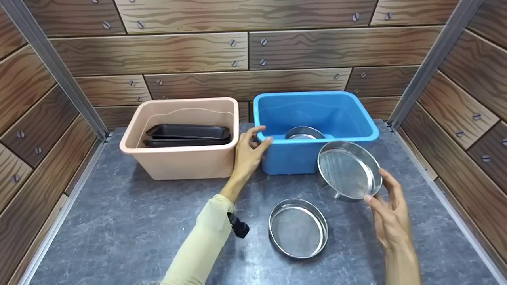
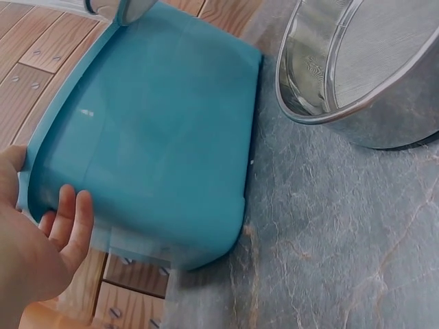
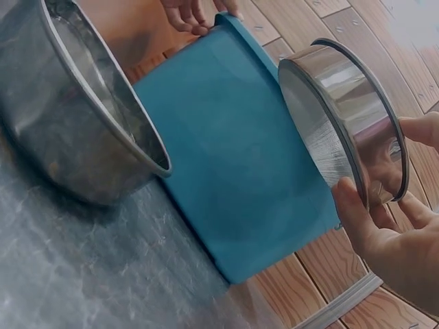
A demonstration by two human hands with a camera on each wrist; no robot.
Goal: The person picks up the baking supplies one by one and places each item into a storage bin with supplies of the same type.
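While the right hand holds 1 steel sieve tilted in the air, thumb and fingertips pinched on its rim, the piece hangs just in front of the blue tub, level with that tub's front wall and towards its right corner. The left hand rests on the blue tub's front left corner, thumb hooked over the rim and fingers curled against the outside wall, which looks like steadying. A 2nd steel sieve lies flat on the grey tabletop, near the front of the blue tub and apart from both hands. Inside the blue tub another round steel piece sits at the bottom; whether it is a sieve too is hard to tell. Just left of the blue tub stands a beige tub with 2 dark trays stacked inside. By my reading, the step in hand is carrying the lifted sieve into the blue tub; the next move would call for raising it over the front rim and lowering it beside or onto the piece already there.
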